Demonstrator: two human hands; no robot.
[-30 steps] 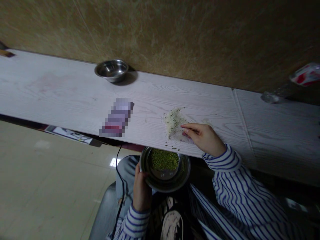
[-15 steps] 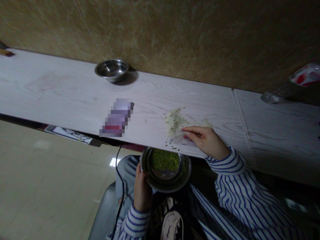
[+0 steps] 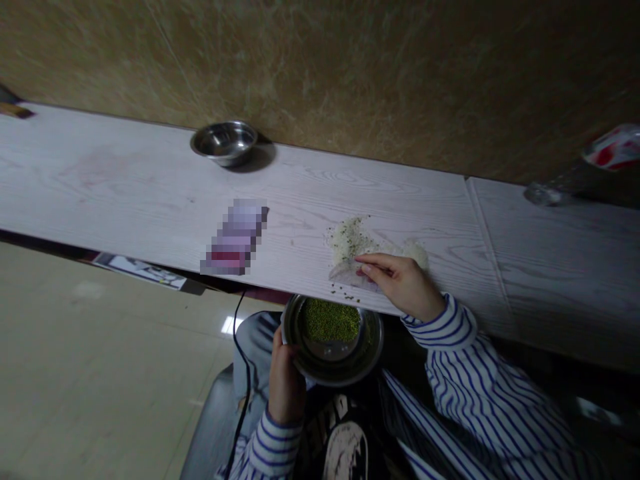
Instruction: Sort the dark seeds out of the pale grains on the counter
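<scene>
My left hand (image 3: pixel 287 380) grips the left rim of a metal bowl (image 3: pixel 373 353), held just below the table's front edge. Green mung beans (image 3: pixel 331 321) lie in the bowl, with a few pale grains near them. On the table, white rice (image 3: pixel 345 239) is spread in a thin pile with dark green beans scattered through it. My right hand (image 3: pixel 407 283) is at the pile's near side, thumb and forefinger drawn close together. Whatever lies between those fingertips is too small or hidden to name. Several loose beans (image 3: pixel 345 293) sit near the table edge.
A second metal bowl (image 3: pixel 224 143) stands by the wall. A blurred-out flat phone-like item (image 3: pixel 235 237) lies left of the rice. A clear plastic bottle (image 3: pixel 565 183) is at the right, against the wall. A black cable (image 3: pixel 243 380) hangs by my left leg.
My right hand has shifted a little to the left along the near side of the rice. My left hand and the bowl of beans stay nearly still.
</scene>
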